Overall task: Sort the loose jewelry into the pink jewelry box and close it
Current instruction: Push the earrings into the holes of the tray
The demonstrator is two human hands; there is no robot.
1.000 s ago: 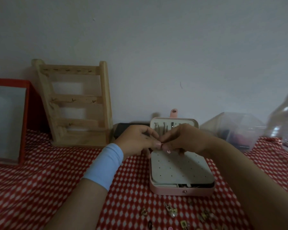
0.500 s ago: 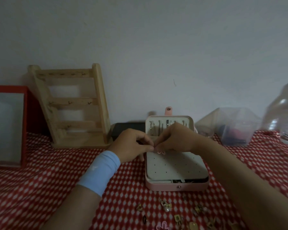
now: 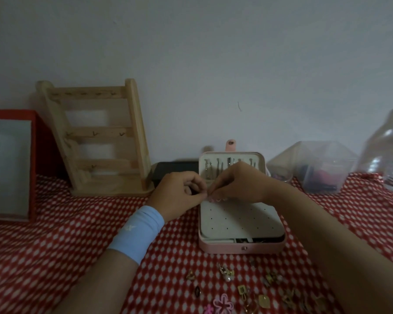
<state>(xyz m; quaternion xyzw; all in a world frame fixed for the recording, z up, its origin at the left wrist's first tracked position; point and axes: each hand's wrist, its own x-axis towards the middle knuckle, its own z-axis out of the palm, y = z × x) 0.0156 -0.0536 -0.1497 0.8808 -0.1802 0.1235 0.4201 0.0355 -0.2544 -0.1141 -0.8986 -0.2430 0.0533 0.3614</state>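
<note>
In the head view, a pink rectangular jewelry box (image 3: 241, 248) lies open on a red cloth with white dots (image 3: 55, 234), near the middle of the table. Its lid (image 3: 233, 157) stands upright against the pale wall and carries a row of small hooks. A white panel pierced with rows of tiny holes (image 3: 238, 220) covers most of the base, and a dark gap shows along the panel's front edge. The left hand (image 3: 179, 193), with a light blue wristband (image 3: 137, 232) on its wrist, and the right hand (image 3: 238, 184) meet over the far left corner of that panel. Both have curled fingers, and their thumbs and forefingers are drawn together at one spot. Whether anything is held in that pinch I cannot tell; it is too small and dim. The loose jewelry (image 3: 247, 288), mostly small gold-coloured pieces, is scattered on the cloth in front of the box, with a pink flower-shaped piece (image 3: 224, 303) at the near edge. A pale wooden ladder-shaped stand with hooks (image 3: 100, 141) leans against the wall to the left, and a red-framed panel (image 3: 9, 164) stands beside it. A black flat case (image 3: 175, 171) lies behind the left hand. A clear plastic container (image 3: 313, 168) and a clear plastic bottle (image 3: 386, 150) stand to the right.
</note>
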